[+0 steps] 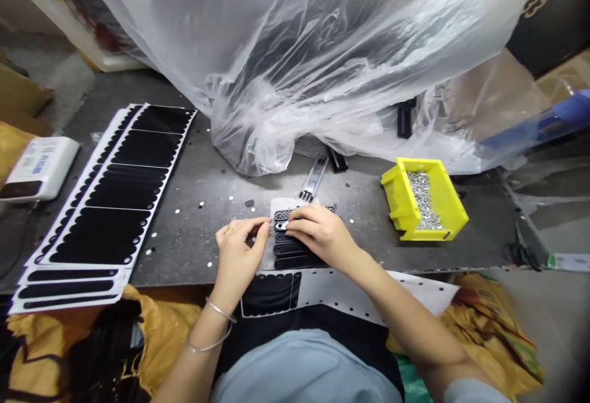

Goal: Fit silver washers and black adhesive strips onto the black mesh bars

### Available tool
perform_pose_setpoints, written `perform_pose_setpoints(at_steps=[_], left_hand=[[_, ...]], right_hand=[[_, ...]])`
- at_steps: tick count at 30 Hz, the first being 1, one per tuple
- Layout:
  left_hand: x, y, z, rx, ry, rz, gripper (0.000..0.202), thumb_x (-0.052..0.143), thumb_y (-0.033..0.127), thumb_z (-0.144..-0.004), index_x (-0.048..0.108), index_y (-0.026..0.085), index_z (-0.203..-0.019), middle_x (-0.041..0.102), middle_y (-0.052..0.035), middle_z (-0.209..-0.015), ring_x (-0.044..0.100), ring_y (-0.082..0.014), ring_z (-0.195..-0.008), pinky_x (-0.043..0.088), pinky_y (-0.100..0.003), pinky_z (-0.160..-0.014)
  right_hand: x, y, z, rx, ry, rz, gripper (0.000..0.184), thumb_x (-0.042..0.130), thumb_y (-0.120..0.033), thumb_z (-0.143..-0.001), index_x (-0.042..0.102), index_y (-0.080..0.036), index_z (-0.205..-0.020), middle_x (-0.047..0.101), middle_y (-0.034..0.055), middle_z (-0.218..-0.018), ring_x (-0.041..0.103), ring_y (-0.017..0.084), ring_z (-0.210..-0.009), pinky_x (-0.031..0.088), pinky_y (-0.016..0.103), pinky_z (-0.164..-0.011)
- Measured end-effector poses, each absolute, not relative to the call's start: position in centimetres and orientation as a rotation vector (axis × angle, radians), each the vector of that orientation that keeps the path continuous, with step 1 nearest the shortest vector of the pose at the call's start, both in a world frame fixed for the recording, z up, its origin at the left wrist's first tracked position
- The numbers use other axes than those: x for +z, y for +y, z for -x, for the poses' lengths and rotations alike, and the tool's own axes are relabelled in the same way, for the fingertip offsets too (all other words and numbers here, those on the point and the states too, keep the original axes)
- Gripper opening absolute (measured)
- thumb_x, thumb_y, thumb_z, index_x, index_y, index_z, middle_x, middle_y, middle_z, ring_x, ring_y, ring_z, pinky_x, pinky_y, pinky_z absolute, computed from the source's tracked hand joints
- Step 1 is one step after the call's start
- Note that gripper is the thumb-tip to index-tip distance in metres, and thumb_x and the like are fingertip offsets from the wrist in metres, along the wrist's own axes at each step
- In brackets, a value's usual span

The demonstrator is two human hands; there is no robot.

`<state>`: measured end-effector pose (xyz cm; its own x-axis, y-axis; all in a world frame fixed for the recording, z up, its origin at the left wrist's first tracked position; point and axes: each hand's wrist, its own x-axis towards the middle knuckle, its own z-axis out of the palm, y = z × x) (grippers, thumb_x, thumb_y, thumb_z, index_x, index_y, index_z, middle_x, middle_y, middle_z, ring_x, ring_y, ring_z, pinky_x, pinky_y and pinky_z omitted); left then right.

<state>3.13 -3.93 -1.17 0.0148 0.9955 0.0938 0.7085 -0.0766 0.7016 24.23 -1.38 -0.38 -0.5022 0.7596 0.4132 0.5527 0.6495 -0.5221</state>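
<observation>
At black strips (295, 246), right fingers (299, 220) closed on silver piece (281, 225) (left fingers (253, 226) curled beside)

Bright, even light casts only soft shadows, glare streaks across the plastic sheet (322, 53), and the wide view bends toward the edges.

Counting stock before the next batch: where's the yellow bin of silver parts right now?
In the head view, the yellow bin sits toward the right of the grey worktable, right of the person's right hand, with clear plastic sheeting just behind it.
</observation>
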Motion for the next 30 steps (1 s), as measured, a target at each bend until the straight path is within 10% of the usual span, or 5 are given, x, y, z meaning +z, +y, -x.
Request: perform_pose_setpoints(at_steps=[30], left_hand=[[-1.5,-1.9,-3.5,0.767,1.654,-1.676,0.022,0.064,0.045,-0.085,0.073,0.027,-0.076,0.075,0.0004,-0.080,0.065,-0.0221,-0.083,0.040,-0.041,-0.095]], right_hand=[[-0.4,-1.7,-30.9,0.846,-1.837,1.310,0.012,0.070,-0.026,-0.096,0.078,-0.023,-0.089,0.076,0.0023,-0.089,0.069,0.016,-0.079,0.053,0.030,-0.071]])
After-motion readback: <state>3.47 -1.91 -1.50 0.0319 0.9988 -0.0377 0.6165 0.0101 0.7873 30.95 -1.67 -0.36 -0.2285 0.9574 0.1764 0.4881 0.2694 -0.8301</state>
